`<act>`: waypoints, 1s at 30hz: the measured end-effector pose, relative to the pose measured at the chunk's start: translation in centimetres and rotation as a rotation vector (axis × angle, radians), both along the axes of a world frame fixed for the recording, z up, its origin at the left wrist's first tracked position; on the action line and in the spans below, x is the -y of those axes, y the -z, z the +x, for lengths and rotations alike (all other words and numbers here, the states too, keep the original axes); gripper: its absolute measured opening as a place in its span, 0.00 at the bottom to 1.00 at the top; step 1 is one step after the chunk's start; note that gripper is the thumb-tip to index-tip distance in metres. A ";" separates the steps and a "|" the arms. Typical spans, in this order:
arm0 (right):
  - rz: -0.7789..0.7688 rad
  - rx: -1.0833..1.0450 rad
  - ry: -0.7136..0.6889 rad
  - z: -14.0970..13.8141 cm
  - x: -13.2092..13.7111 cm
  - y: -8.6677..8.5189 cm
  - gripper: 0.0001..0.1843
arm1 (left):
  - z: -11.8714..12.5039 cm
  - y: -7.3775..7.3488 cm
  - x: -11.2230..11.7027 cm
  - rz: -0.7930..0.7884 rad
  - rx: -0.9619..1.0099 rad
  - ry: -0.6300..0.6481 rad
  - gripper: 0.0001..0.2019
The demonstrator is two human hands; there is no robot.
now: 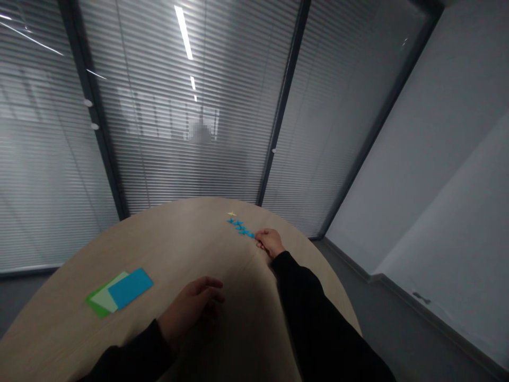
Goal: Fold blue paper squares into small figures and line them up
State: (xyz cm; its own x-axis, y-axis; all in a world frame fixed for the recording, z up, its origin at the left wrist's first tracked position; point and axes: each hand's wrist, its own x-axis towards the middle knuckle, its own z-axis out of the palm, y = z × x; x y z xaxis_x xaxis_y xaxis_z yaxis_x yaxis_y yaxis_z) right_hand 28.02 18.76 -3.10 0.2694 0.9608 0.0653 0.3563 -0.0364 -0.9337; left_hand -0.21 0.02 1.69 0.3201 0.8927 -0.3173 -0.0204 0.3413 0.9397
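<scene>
Clearly, the small blue stars (240, 228) lay on the far part of the bench (178, 239), in a slanting group just to the left of the right hand (270, 242). The fingers of this hand were brought close together at the nearest star (252, 235), but I could not tell whether they pinched it or only touched it. At the far end of the group was one yellow star (231, 214). The left hand (193, 305) was nearer to the body, well apart from the stars, its fingers loosely spread and slightly bent. Further left, a blue sheet (131, 288) partly covered a pale green sheet (105, 300), which overlapped a green sheet (98, 310).
</scene>
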 end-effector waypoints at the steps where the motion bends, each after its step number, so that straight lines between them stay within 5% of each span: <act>1: 0.010 0.021 0.014 0.0 0.0 0.1 0.16 | 0.0 0.0 0.0 0.000 -0.002 0.003 0.16; 6: 0.047 0.123 0.077 0.1 0.1 0.0 0.10 | 0.2 -0.1 0.1 0.007 -0.042 0.021 0.15; 15: 0.222 0.466 0.127 -1.2 2.3 -1.0 0.15 | 0.0 0.5 -0.2 0.016 -0.028 0.022 0.14; 27: 0.197 0.682 0.121 -1.8 1.8 -1.1 0.10 | -0.1 0.8 -0.1 0.032 -0.032 0.031 0.15; 30: 0.195 0.694 0.129 -2.0 2.2 -1.2 0.10 | -0.2 0.8 0.1 0.158 -0.098 0.007 0.13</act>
